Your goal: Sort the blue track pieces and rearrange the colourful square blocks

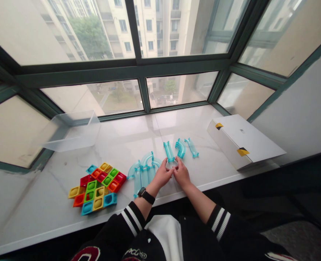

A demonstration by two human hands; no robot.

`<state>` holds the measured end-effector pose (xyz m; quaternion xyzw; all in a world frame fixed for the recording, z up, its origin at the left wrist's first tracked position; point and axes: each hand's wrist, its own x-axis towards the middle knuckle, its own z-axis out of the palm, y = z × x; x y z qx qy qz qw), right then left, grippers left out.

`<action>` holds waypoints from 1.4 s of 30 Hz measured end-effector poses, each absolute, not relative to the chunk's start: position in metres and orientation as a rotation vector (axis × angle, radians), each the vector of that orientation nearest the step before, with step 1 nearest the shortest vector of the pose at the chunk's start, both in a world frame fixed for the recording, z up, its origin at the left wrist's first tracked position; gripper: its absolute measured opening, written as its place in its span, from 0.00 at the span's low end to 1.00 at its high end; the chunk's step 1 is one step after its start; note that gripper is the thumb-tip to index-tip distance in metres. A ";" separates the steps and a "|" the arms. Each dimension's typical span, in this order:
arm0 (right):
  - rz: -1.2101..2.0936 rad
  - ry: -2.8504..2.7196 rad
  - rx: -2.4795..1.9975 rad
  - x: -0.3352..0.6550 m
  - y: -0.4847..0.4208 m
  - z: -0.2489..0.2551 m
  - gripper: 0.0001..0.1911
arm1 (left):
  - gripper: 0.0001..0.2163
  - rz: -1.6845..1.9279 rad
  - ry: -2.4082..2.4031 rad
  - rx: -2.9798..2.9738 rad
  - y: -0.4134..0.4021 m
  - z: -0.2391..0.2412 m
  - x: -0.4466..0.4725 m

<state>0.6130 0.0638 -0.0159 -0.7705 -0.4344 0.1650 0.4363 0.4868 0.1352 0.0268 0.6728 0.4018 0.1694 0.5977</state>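
Note:
My left hand (163, 174), with a dark watch on its wrist, and my right hand (181, 174) meet near the counter's front edge. Their fingers are bent inward and closed about the near end of a straight translucent blue track piece (168, 149). Part of that end is hidden by the fingers. Just to its right lie curved blue track pieces (180, 148) and another straight track piece (192, 148). Left of my hands, a cluster of blue track pieces (144, 174), some straight and some curved, rests side by side, partly behind my left forearm.
Colourful square blocks (99, 186) with round hollows are grouped at the left. A clear plastic bin (73, 132) stands at the back left by the window. To the right sits a white box (247, 139) with yellow-black tape. The white counter (122, 130) ends at its front edge.

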 end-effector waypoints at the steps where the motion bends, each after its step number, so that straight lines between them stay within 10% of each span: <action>1: 0.415 -1.082 -1.922 0.612 0.064 -0.016 0.35 | 0.40 0.388 0.931 1.553 0.135 0.028 0.487; 42: 0.282 -0.997 -1.910 0.616 0.065 -0.029 0.32 | 0.32 0.486 0.915 1.684 0.145 0.044 0.454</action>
